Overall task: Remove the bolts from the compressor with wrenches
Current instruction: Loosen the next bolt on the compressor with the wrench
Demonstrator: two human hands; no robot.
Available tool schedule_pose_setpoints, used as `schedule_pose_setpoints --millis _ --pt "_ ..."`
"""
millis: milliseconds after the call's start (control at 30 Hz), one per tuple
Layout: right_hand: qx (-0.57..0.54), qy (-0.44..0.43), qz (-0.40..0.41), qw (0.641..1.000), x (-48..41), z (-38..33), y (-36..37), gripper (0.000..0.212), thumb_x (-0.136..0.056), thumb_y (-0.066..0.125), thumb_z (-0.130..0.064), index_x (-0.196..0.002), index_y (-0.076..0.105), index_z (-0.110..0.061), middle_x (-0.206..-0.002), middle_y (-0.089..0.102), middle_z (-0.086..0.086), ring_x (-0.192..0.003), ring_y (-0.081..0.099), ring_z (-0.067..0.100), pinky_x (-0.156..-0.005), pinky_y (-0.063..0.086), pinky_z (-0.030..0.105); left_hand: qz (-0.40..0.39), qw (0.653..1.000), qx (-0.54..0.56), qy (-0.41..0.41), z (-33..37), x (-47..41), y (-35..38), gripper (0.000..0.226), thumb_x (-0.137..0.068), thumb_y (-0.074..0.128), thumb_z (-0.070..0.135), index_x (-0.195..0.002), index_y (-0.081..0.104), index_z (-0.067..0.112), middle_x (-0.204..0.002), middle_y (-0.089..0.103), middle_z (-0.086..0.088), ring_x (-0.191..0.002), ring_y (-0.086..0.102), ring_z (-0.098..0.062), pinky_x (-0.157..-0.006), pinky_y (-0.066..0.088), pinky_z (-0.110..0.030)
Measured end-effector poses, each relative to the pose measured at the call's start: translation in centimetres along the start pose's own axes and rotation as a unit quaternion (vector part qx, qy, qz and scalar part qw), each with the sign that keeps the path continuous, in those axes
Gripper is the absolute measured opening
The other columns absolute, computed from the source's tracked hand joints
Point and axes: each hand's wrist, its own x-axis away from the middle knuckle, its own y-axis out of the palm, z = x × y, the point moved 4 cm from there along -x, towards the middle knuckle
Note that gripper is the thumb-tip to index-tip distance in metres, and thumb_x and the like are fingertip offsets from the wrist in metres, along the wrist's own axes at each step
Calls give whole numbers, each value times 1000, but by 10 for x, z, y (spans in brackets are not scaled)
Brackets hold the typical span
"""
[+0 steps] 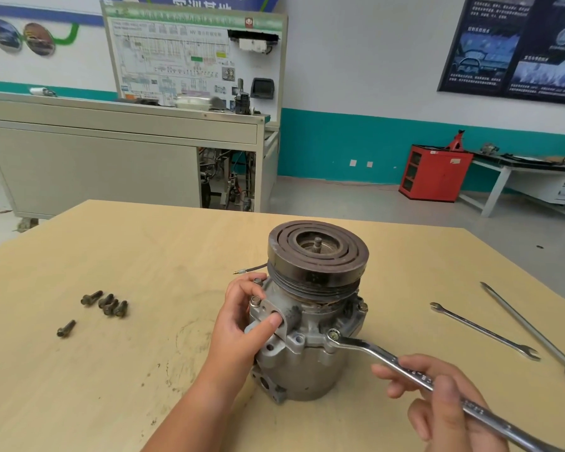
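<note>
Noted compressor point(307, 321) upright on bench point(144, 249), pulley uppermost. Found left hand point(245, 321) clasping its flange, judged bracing against rotation. Found right hand point(437, 396) gripping wrench point(388, 357), ring end seated on front flange bolt point(332, 334). Counted 5 loose bolts point(105, 305) set aside left.

The wrench point(366, 347) in the right hand point(444, 402) runs off the bottom edge, which hides its far end. The screwdriver point(529, 327) is cut through its orange handle by the right edge. The left hand point(242, 324) covers part of the compressor point(307, 370), and the print on the wall board point(190, 57) is too blurred to read.
</note>
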Motion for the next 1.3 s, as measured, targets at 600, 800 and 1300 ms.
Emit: schedule_pose_setpoints --millis 600,800,1300 --pt "-476 156 -168 849 -59 18 -8 38 -92 54 -37 -91 67 -2 -63 59 15 -52 43 17 -49 39 27 -1 999 -36 4 3 1 1 43 -59 65 41 -89 52 13 -120 52 -4 -119 50 -16 -87 44 -18" --pt "-211 78 -220 949 -8 2 -3 36 -77 57 -67 -97 67 -39 -103 72 8 -86 71 23 -45 46 11 -33 999 -26 11 4 5 5 35 -60 64 39 -92 55 29 -124 46 -9 -122 46 -30 -96 41 -47" --pt "-230 207 -54 949 -35 38 -10 49 -12 82 -44 -46 60 -17 -42 49 9 -33 40 14 -36 24 12 -18 998 -51 21 0 4 5 43 -64 58 40 -98 50 15 -124 48 -9 -121 47 -26 -96 41 -38"
